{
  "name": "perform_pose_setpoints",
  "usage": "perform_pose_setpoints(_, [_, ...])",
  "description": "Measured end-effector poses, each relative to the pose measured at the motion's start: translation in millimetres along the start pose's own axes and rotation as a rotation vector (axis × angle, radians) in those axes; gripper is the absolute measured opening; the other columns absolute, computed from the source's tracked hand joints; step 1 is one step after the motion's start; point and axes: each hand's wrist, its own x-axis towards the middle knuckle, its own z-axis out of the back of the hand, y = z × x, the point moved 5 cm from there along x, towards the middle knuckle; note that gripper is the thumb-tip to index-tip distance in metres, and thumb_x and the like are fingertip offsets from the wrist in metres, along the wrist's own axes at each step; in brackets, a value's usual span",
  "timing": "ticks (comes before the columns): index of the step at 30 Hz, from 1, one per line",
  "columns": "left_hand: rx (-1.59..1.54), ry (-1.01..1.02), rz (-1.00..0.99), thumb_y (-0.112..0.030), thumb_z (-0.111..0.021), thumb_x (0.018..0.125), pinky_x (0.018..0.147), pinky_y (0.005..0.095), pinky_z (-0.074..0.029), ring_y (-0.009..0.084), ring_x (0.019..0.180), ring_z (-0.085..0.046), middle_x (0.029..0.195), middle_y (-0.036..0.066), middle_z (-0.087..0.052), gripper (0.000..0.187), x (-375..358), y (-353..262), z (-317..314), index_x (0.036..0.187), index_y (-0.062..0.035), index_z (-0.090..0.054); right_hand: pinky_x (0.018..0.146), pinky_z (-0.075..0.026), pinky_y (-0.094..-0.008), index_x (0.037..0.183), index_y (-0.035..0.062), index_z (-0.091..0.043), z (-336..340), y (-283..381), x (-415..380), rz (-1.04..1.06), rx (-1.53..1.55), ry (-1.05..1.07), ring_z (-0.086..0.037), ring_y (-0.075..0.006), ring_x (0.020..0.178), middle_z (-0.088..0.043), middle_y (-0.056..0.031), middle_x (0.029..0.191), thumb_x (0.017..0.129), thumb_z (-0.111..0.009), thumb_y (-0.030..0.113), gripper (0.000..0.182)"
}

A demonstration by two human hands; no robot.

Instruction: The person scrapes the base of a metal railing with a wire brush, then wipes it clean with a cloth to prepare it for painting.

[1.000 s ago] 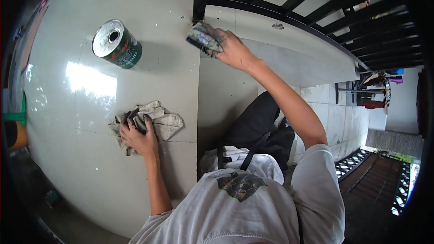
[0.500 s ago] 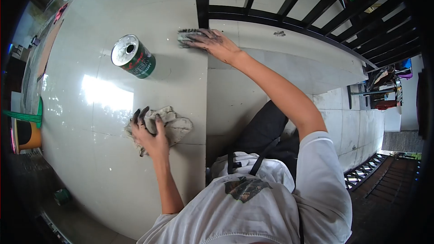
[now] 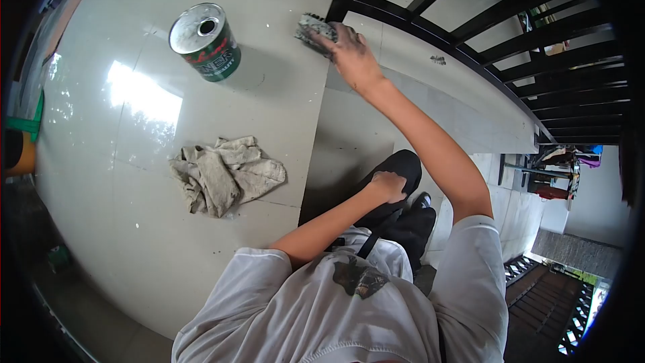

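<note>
My right hand (image 3: 349,54), smeared with dark stains, grips a grey scrubbing pad (image 3: 312,27) and presses it on the white tiled floor at the foot of a black metal railing (image 3: 430,20). My left hand (image 3: 390,185) rests as a loose fist on my dark-trousered knee, holding nothing. A crumpled grey rag (image 3: 225,175) lies alone on the tiles to the left. A green tin can (image 3: 207,40) with a small round opening in its silver lid stands left of the pad.
The tiled floor (image 3: 121,161) ends in a step edge (image 3: 312,154) beside my legs, with lower tiles beyond. Green and orange objects (image 3: 20,141) sit at the far left. A black grille (image 3: 537,269) lies at the lower right.
My left hand let go of the rag and drew back to my knee. My right hand stayed on the pad at the railing's foot. The view shifted.
</note>
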Motion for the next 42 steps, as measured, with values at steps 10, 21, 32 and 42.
perform_pose_setpoints(10, [0.007, 0.099, 0.036, -0.035, -0.061, 0.079, 0.082, 0.0428, -0.052, 0.0301, 0.099, -0.064, 0.105, 0.015, -0.067, 0.038, 9.5, -4.3, -25.9, 0.103, -0.0059, -0.067, 0.097, -0.042, -0.0411, 0.143, 0.0346, -0.028, 4.3, -22.0, -14.7, 0.007, 0.007, 0.139, -0.049, -0.0316, 0.115, -0.044, -0.0188, 0.127, 0.081, -0.061, 0.010, 0.073])
perform_pose_setpoints(21, [-0.082, 0.215, -0.045, -0.037, -0.057, 0.084, 0.083, 0.0459, -0.051, 0.0343, 0.097, -0.064, 0.102, 0.019, -0.065, 0.042, -13.2, -17.1, -45.3, 0.106, -0.0018, -0.063, 0.092, -0.044, -0.0411, 0.138, 0.0297, -0.038, 3.8, -31.2, -23.1, -0.025, 0.161, 0.101, -0.052, -0.0328, 0.107, -0.047, -0.0184, 0.116, 0.081, -0.065, 0.016, 0.064])
perform_pose_setpoints(32, [-0.143, 0.187, -0.047, -0.038, -0.062, 0.080, 0.076, 0.0455, -0.053, 0.0302, 0.097, -0.065, 0.104, 0.015, -0.067, 0.041, -13.1, -18.4, -45.5, 0.102, -0.0038, -0.067, 0.088, -0.042, -0.0388, 0.139, 0.0324, -0.037, 11.4, -20.9, -31.4, -0.129, 0.132, 0.108, -0.052, -0.0300, 0.104, -0.048, -0.0163, 0.112, 0.084, -0.062, 0.022, 0.061])
perform_pose_setpoints(42, [-0.176, 0.232, -0.034, -0.037, -0.058, 0.083, 0.076, 0.0493, -0.053, 0.0319, 0.097, -0.064, 0.104, 0.016, -0.066, 0.041, -14.9, -12.7, -28.2, 0.103, -0.0024, -0.066, 0.076, -0.049, -0.0415, 0.140, 0.0130, -0.036, 20.5, -30.9, -40.4, -0.336, 0.418, 0.108, -0.058, -0.0354, 0.086, -0.055, -0.0177, 0.098, 0.074, -0.073, 0.019, 0.076])
